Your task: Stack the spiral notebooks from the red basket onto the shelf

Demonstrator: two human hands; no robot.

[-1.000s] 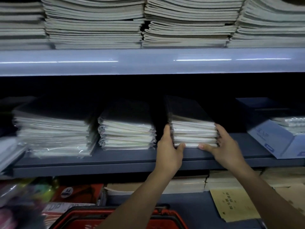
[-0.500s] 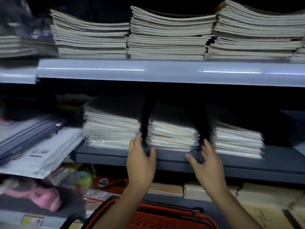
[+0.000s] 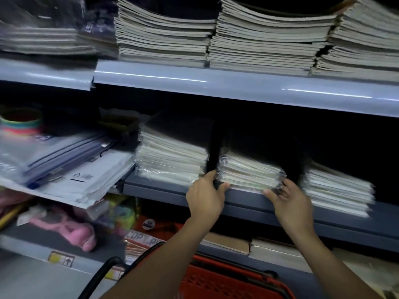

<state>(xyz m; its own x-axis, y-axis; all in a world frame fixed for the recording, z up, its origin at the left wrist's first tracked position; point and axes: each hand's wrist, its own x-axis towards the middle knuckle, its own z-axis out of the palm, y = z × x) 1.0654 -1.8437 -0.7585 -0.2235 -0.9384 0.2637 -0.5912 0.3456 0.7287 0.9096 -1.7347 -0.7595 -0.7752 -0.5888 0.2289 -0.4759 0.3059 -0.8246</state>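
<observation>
Three stacks of plastic-wrapped spiral notebooks with dark covers lie on the dark middle shelf (image 3: 164, 188): a left stack (image 3: 172, 160), a middle stack (image 3: 248, 171) and a right stack (image 3: 336, 190). My left hand (image 3: 205, 197) clasps the middle stack's left front corner, fingers in the gap beside it and thumb against its front. At the right front corner, my right hand (image 3: 289, 199) curls around the stack. The red basket (image 3: 226, 279) sits below my forearms at the bottom; its contents are hidden.
The upper shelf (image 3: 216, 83) carries tall piles of pale exercise books (image 3: 265, 44). To the left lie zip folders and white envelopes (image 3: 71, 169), coloured rolls and a pink item (image 3: 71, 229). Brown paper packs (image 3: 269, 249) fill the shelf under the notebooks.
My hands left the right stack and moved left onto the middle stack, closing on its two front corners. The view swung left, bringing the folders and pink item into sight.
</observation>
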